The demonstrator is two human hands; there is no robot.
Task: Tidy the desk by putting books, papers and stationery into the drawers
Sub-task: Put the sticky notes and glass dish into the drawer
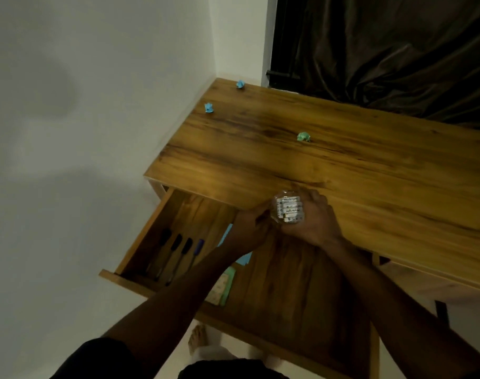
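The right hand (312, 218) is holding a clear, glossy pack (289, 210) of white cylindrical sticks just above the front edge of the desk (370, 165), its fingers (314, 195) curling round the pack's far side. About five sticks are showing, each carrying dark print too blurred to read. The left hand (249, 228) is lying against the pack's near-left side with bent fingers; whether they are pinching it I cannot tell. Both hands are hovering over the open drawer (288, 283), which is made of the same warm, streaky wood grain as the desk. Four markers (176, 255) are lying side by side at its left end, three with black caps and one with a purple cap. Beside them a flat blue sheet (244, 259) and a pale green rectangular pad (223, 285) are resting partly under the left forearm. On the desk three crumpled paper balls are sitting well apart: two blue (240, 84) (208, 108) and one green (304, 136). A dark, creased curtain (397, 50) is hanging behind.
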